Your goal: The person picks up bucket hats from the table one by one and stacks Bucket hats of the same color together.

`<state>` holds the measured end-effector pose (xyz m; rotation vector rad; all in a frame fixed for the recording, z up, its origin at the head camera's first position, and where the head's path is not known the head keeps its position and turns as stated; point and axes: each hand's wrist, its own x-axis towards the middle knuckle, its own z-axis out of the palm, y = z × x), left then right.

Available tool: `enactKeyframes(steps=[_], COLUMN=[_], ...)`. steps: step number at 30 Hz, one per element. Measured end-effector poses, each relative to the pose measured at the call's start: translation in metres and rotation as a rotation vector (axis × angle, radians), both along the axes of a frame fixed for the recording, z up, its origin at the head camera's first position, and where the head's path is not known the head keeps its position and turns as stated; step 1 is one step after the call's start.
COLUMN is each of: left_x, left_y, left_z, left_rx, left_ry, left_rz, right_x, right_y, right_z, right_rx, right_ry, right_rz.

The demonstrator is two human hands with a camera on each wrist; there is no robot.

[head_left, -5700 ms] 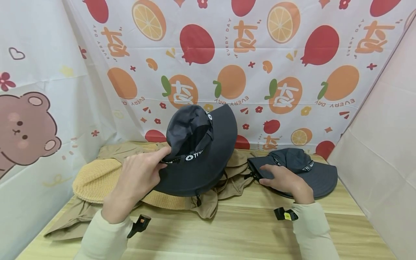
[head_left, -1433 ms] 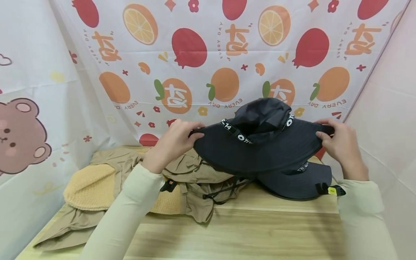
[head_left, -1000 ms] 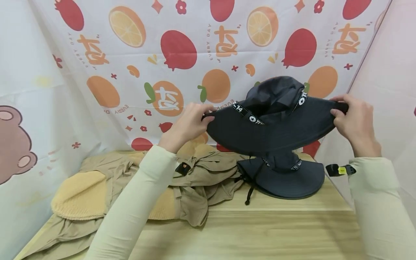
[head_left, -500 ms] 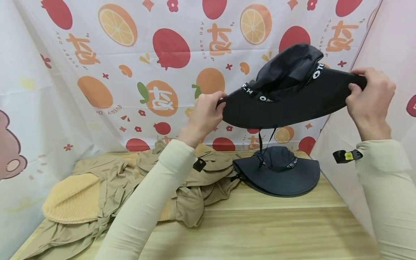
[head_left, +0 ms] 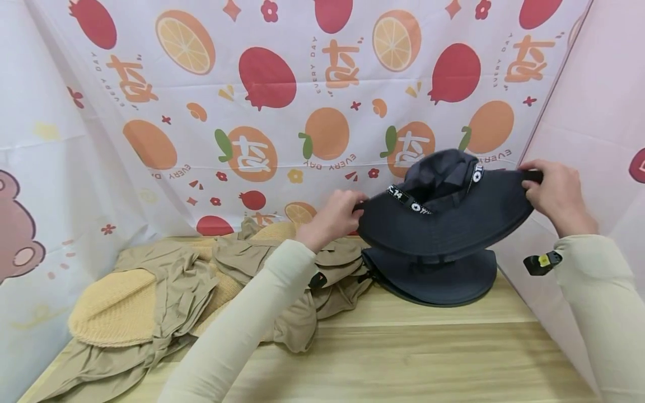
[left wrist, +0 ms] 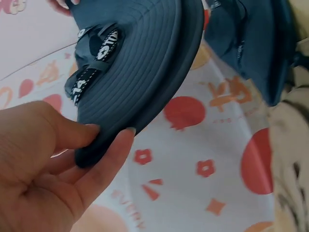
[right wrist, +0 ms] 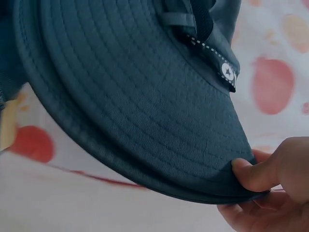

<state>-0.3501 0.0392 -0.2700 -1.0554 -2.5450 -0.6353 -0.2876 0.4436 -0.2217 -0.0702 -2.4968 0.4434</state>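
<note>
A dark wide-brimmed sun hat [head_left: 448, 224] hangs in the air in the head view, its crown up and a lettered band round it. My left hand [head_left: 335, 218] pinches the brim's left end between thumb and fingers, plain in the left wrist view, where the brim [left wrist: 140, 72] fans away from the hand [left wrist: 53, 169]. At the other end my right hand [head_left: 556, 193] pinches the brim; the right wrist view shows the thumb on top and fingers beneath [right wrist: 270, 186]. Right below, a second dark hat [head_left: 443, 282] lies on the table, its crown mostly hidden.
Yellow knitted hats [head_left: 118, 308] and tan cloth hats [head_left: 186, 280] lie heaped on the left of the wooden table [head_left: 403, 358]. A fruit-print curtain [head_left: 312, 73] stands behind, with a pale wall [head_left: 599, 112] close on the right.
From one hand's hold on the left, the hat has come into both hands and over the other dark hat. It rose until half a second ago and has since come down towards that hat.
</note>
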Motion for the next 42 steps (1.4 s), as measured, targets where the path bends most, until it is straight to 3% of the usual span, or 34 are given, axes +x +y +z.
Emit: enactKeyframes(steps=[7, 14, 18, 23, 30, 42], left_x=[-0.004, -0.015, -0.025, -0.036, -0.043, -0.05], left_y=[0.015, 0.024, 0.027, 0.035, 0.045, 0.049], left_z=[-0.026, -0.04, -0.049, -0.069, -0.094, -0.103], left_rx=[-0.105, -0.131, -0.095, -0.021, 0.008, -0.023], left_ry=[-0.141, -0.329, -0.425, -0.422, -0.424, -0.414], left_rz=[0.018, 0.063, 0.074, 0.139, 0.2, 0.256], right_x=[-0.014, -0.029, -0.04, -0.05, -0.053, -0.063], right_y=[0.025, 0.037, 0.04, 0.041, 0.045, 0.048], right_z=[-0.042, -0.075, -0.09, -0.111, -0.138, -0.142], right_rx=[0.037, 0.086, 0.116, 0.127, 0.088, 0.077], right_ry=[-0.155, -0.223, -0.247, -0.243, -0.242, -0.294], right_rz=[0.034, 0.066, 0.06, 0.065, 0.057, 0.06])
